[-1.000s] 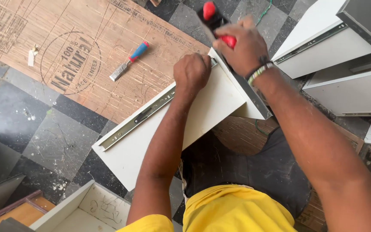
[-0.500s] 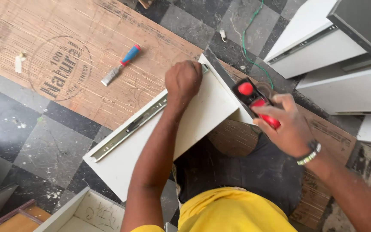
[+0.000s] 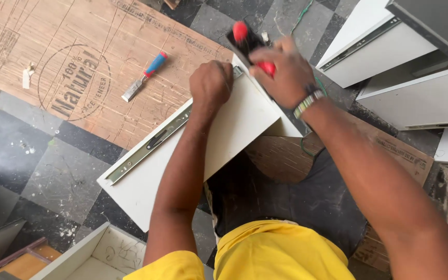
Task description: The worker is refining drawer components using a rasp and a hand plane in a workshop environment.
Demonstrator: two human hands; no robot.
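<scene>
White laminated drawer panel (image 3: 224,135) lies tilted across our lap and the checkered floor (image 3: 53,171), far corner up near the plywood sheet (image 3: 79,57). A metal drawer slide (image 3: 149,148) runs along its upper long edge.

Our left hand (image 3: 211,83) is closed in a fist and pressed down on the panel's top corner, just beside the end of the slide. Our right hand (image 3: 281,70) is clamped around a black hand tool with a red knob and grip (image 3: 250,44) at the panel's short end edge; we cannot tell exactly what kind of tool it is, as the hand covers most of it. The two hands sit close together, nearly touching.

Handling, as we judge it: the panel looks stiff and flat, moderately light, with a smooth laminate face that would likely slide under a palm. Edges and corners seem the parts most liable to chip. Best hold appears to be along the long edges, or pinning it from above near the worked end, clear of the slide.

Nearby: a chisel with a blue and red handle (image 3: 145,76) lies on the plywood, well apart from both hands. More white drawer boxes (image 3: 385,49) stand to our right; another open box (image 3: 99,256) sits by our left knee.
</scene>
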